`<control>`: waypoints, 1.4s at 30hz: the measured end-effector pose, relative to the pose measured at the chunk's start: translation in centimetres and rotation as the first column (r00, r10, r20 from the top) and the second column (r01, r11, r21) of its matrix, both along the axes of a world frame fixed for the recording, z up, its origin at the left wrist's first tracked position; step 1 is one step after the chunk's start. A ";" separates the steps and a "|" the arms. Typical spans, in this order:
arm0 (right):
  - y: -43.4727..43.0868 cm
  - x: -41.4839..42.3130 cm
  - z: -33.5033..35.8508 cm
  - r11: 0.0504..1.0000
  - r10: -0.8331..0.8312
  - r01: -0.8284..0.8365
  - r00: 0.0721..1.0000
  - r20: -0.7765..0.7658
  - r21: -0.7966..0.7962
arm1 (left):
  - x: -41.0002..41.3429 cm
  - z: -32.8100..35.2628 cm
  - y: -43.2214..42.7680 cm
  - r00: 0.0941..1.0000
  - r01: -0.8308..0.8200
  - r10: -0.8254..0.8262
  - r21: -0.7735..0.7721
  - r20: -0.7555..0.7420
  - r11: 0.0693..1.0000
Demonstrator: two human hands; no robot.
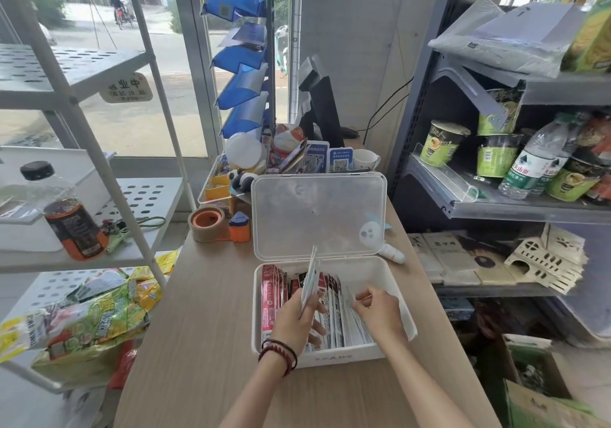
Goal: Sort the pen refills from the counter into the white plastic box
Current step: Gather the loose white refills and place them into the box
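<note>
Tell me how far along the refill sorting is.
Nearly done, it seems. The white plastic box already holds rows of refill packets standing on edge. The left hand grips a bundle above them while the right hand pinches the filed packets. No loose refills show on the counter, so probably only that bundle remains.

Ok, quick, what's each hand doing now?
Left hand: gripping a stack of refill packs.
Right hand: curled among packs in the white box; grip cannot be told.

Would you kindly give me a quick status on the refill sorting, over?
Left hand holds a few refill packs above the white plastic box. Right hand among the filed packs, grip unclear. Lid open, nothing blocking.
</note>
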State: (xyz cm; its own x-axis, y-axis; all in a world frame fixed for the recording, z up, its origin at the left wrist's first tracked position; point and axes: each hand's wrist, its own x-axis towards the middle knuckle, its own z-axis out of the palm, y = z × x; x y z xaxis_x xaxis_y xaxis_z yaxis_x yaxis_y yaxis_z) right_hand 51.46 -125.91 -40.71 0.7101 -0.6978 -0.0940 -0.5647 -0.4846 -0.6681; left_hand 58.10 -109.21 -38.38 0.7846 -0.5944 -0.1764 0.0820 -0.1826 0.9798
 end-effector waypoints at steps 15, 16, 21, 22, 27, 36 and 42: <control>1.4 -0.5 2.7 0.992 0.037 -0.064 0.972 0.231 0.111 | -0.1 0.7 0.5 0.999 0.028 -0.029 0.051 0.020 0.998; 1.7 -0.7 3.1 0.987 0.063 -0.097 0.967 0.247 0.131 | -0.1 0.7 0.5 0.999 0.031 -0.032 0.051 0.020 0.998; 3.7 -1.3 4.0 0.931 0.143 -0.233 0.941 0.308 0.281 | -0.3 1.3 0.5 0.996 0.065 -0.068 0.055 0.054 0.996; 3.8 -1.3 3.8 0.933 0.154 -0.233 0.947 0.283 0.272 | -0.3 1.4 0.5 0.994 0.077 -0.081 0.069 0.067 0.995; 3.6 -1.1 3.4 0.931 0.115 -0.205 0.950 0.291 0.303 | -0.7 1.6 0.7 0.987 0.108 -0.119 0.105 0.109 0.989; 3.6 -1.1 3.6 0.903 0.088 -0.222 0.934 0.347 0.367 | -0.6 0.9 0.3 0.984 0.125 -0.139 0.126 0.110 0.984; 2.4 -1.2 4.1 0.917 -0.051 -0.104 0.926 0.374 0.384 | -0.4 0.8 0.3 0.999 0.046 -0.048 0.080 0.024 0.996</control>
State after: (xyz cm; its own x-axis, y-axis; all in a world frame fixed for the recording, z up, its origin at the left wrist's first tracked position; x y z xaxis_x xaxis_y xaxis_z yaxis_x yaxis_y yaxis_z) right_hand 50.29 -123.47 -36.62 0.7644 -0.6396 -0.0818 -0.2302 -0.1521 -0.9612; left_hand 57.73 -108.95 -37.55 0.7607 -0.6160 -0.2046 0.0463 -0.2629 0.9637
